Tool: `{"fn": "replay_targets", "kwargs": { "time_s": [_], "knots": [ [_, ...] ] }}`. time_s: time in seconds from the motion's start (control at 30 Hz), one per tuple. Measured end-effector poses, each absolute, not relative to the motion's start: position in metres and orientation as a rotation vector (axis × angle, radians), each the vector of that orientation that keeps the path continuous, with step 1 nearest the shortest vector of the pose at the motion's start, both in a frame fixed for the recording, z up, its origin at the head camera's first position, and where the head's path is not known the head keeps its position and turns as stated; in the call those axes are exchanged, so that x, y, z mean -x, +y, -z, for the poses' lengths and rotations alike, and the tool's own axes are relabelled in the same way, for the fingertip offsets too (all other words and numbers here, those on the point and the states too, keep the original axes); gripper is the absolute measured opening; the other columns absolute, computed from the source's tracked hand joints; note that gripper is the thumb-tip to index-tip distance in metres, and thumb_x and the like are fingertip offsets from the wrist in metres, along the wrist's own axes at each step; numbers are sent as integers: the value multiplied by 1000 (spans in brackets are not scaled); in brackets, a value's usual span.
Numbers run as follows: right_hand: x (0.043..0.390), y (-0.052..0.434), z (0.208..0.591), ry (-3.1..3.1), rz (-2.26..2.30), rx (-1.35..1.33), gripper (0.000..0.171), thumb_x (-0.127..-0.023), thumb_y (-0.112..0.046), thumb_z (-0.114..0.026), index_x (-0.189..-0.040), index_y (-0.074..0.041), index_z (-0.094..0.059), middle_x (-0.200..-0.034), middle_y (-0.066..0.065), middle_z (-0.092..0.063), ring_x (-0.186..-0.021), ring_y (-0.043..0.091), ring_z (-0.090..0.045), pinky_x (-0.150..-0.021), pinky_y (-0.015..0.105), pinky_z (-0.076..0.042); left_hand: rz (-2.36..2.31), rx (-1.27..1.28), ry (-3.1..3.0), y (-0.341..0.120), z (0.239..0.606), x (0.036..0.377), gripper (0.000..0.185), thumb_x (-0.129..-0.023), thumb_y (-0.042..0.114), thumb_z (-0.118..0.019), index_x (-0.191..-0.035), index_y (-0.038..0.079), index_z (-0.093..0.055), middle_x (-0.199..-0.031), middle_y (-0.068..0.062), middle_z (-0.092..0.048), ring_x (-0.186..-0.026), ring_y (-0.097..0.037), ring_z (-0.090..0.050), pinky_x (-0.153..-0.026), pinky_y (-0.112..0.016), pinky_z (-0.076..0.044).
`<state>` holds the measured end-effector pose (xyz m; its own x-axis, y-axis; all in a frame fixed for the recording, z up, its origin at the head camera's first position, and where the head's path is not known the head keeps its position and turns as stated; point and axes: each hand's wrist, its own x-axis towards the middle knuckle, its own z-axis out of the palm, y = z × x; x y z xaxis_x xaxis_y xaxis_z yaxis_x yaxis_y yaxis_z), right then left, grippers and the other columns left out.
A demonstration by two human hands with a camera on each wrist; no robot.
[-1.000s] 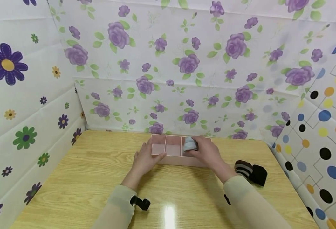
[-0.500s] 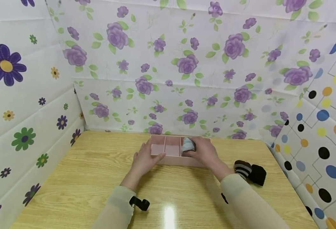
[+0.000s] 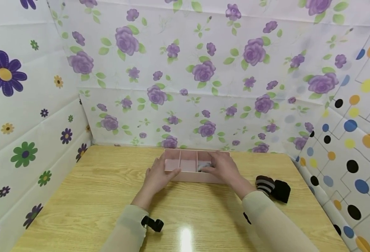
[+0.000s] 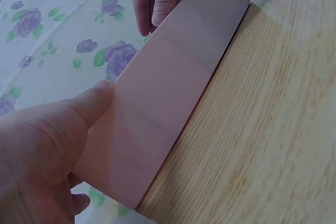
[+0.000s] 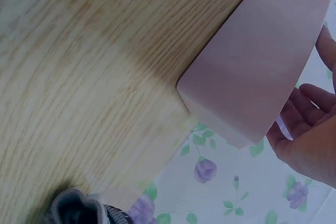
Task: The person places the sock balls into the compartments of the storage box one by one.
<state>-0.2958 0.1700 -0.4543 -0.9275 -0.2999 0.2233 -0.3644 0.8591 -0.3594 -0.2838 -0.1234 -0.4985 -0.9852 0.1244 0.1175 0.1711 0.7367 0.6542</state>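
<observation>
On my feed the left hand (image 3: 156,176) grips the pink box (image 3: 197,177) by its left end, likely steadying it; I can't tell if the right hand (image 3: 225,168) holds the grey cloth (image 3: 204,165) in the box's third-from-left compartment.

Box (image 3: 199,177), socks (image 3: 280,191) on wooden table (image 3: 106,189)

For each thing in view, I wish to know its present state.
Pink box: upright on the table, open-topped.
Pale bundle: inside right-hand compartment, partly hidden.
Striped bundle: rolled, on the table.
Black bundle: lies beside the striped one.
Left hand: grips the box's left end.
Right hand: reaches into the box; grip unclear.
</observation>
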Motion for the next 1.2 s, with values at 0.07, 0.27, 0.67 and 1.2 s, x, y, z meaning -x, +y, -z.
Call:
{"fn": "replay_targets", "kwargs": {
  "time_s": [0.07, 0.27, 0.67, 1.2],
  "knots": [
    [294, 172, 454, -2871, -610, -529, 72, -95, -43, -89, -153, -9, -64, -133, 15, -72, -123, 36, -67, -103, 58, -56, 1091, 250, -2860, -124, 500, 284, 111, -103, 64, -71, -178, 8, -11, -177, -22, -31, -166, -47, -18, -126, -80, -10],
    [288, 178, 454, -2861, -573, -520, 58, -96, -44, -89, -141, -13, -69, -113, 8, -71, -105, 30, -68, -91, 54, -58, 1071, 256, -2872, -124, 502, 286, 112, -103, 67, -68, -178, 7, -11, -178, -22, -29, -166, -47, -18, -125, -81, -10],
    [266, 202, 438, -2827, -533, -508, 82, -96, -46, -87, -160, -6, -56, -155, 22, -62, -137, 47, -61, -114, 65, -49, 1061, 253, -2878, -123, 500, 288, 109, -104, 60, -70, -177, 5, -12, -177, -23, -29, -165, -49, -19, -125, -81, -11],
    [233, 244, 437, -2794, -469, -561, 91, -97, -47, -86, -167, -4, -46, -164, 23, -53, -148, 48, -51, -129, 70, -23, 1081, 254, -2892, -122, 497, 286, 115, -102, 69, -68, -178, 9, -6, -178, -23, -29, -166, -46, -18, -127, -79, -11]
  ]
}}
